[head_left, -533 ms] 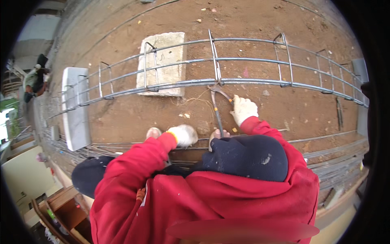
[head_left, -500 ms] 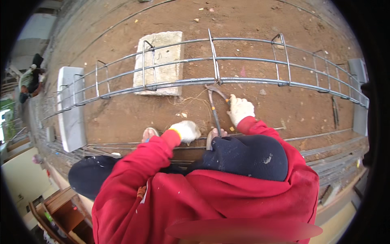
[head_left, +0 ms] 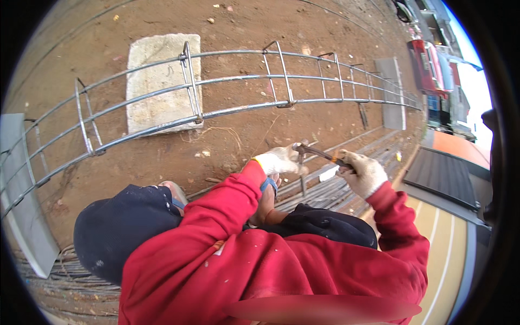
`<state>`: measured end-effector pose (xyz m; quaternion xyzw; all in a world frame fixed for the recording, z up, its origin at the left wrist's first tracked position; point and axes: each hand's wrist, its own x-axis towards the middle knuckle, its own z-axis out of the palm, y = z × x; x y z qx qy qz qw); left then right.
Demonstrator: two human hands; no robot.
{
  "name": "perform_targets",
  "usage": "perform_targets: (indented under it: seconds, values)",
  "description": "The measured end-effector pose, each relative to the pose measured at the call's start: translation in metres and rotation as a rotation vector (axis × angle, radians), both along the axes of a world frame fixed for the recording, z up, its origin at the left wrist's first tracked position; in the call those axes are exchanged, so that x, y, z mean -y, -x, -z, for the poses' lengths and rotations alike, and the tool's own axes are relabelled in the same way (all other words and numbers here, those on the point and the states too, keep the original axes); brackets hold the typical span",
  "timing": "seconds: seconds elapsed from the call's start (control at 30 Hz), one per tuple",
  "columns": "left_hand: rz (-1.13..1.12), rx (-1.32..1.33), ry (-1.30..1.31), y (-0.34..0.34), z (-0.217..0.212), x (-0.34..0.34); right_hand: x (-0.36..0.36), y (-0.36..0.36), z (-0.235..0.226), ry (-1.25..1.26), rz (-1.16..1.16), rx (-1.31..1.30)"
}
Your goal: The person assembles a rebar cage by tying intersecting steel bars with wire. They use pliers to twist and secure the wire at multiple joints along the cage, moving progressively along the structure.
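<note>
My right hand (head_left: 364,172), in a whitish work glove, is closed around one handle of a pair of long-handled pincers (head_left: 320,154). Their head points left, and the other handle hangs down toward the ground. Right at that head is my left hand (head_left: 280,161), also gloved, with its fingers curled in. What lies inside those fingers is hidden and partly smeared. Beyond both hands, a long cage of steel bars (head_left: 233,111) with rectangular stirrups (head_left: 280,76) runs across the view; neither hand touches it.
Under the cage lies a rough concrete slab (head_left: 162,81). Grey supports stand under its left (head_left: 32,216) and right (head_left: 392,92) ends. Loose steel rods (head_left: 325,187) lie beside my feet. Thin wire (head_left: 230,135) is on the dirt. A red vehicle (head_left: 427,65) stands far right.
My right hand has lifted the pincers away from the cage, up and to the right. My left hand has moved right to the pincers' head. The view has swung right.
</note>
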<state>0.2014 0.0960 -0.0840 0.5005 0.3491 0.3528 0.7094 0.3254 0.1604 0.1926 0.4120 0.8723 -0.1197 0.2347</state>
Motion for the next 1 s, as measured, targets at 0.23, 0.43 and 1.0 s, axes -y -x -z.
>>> perform_targets:
  seconds: [0.23, 0.43, 1.0]
  values:
    - [0.011, 1.501, 0.268, -0.047, -0.101, -0.015, -0.006, 0.12, -0.1, -0.181, -0.255, 0.285]
    - [-0.167, 1.908, 0.362, -0.017, -0.153, -0.026, -0.023, 0.195, -0.095, -0.22, -0.501, 0.595]
    - [-0.257, 2.067, 0.538, -0.005, -0.167, -0.023, -0.033, 0.201, -0.074, -0.37, -0.737, 0.717]
